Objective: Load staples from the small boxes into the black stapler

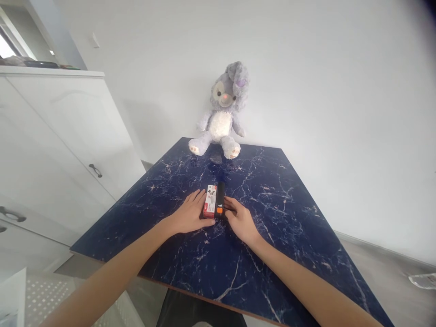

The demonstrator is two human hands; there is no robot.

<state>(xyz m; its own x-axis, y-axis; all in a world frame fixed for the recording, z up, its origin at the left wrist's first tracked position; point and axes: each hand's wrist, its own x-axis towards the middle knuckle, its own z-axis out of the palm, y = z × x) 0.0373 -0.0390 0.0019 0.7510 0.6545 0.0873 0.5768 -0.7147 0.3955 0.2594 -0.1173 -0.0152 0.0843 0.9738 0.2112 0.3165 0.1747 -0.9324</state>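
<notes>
A small red and white box [210, 200] lies on the dark blue marbled table [279, 200], with a black stapler-like object with an orange end [220, 200] right beside it on its right. My left hand [190, 213] rests flat on the table with fingers stretched out, touching the box's left side and near end. My right hand [240, 219] lies against the black object's right side, fingers extended toward it. Neither hand lifts anything.
A grey and white plush rabbit [222, 113] sits at the table's far edge against the white wall. A white cabinet with dark handles [57, 150] stands to the left. Grey floor shows on the right.
</notes>
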